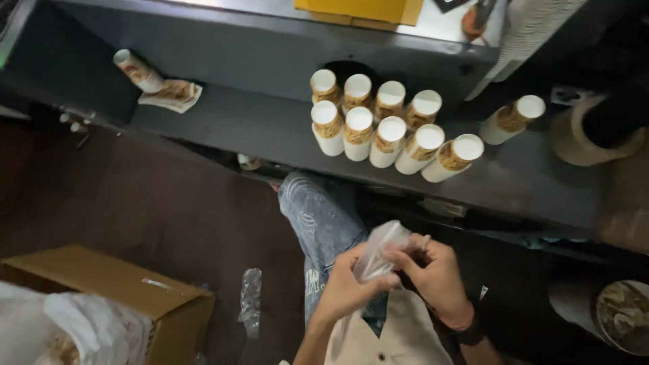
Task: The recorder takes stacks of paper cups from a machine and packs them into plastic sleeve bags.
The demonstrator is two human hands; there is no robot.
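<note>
Both hands' fingers [405, 260] pinched on a crumpled clear plastic bag [378, 251], its lower part hidden behind them.

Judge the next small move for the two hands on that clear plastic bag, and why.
Probably pull the clear plastic bag open: left hand and right hand both pinch it, and it looks flat and unopened, with stacks of paper cups grouped on the dark shelf.

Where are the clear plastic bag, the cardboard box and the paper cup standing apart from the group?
clear plastic bag [378, 250], head view, on its crumpled middle between both hands.
cardboard box [115, 284], head view, on its top flap.
lone paper cup [512, 119], head view, on its printed side.
</note>
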